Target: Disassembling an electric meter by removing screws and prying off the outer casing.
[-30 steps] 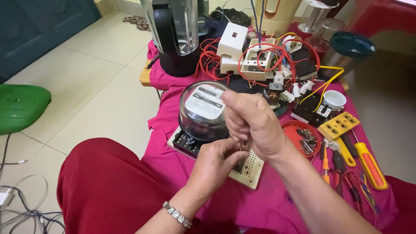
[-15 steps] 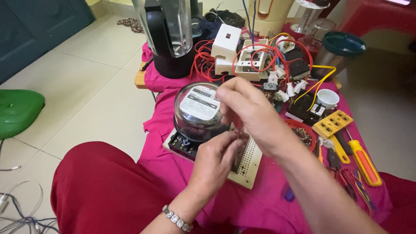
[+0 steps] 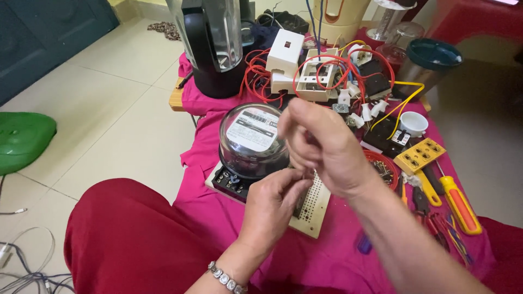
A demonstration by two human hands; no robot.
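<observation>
- Near the centre of the pink cloth [image 3: 218,218], the electricity meter [image 3: 251,142] with its glass dome sits on a perforated cream board [image 3: 313,204], terminals facing the person for access.
- Left hand [image 3: 272,204] rests at the meter's near right edge, fingers curled together; anything pinched there is too small to make out.
- Right hand [image 3: 321,144] is raised just above, fingers bunched as if pinching; contents cannot be told, and it hides part of the board.
- Screwdriver [image 3: 459,202] lies ready at right; the kettle [image 3: 215,46] at far left is cut off at the top.
</observation>
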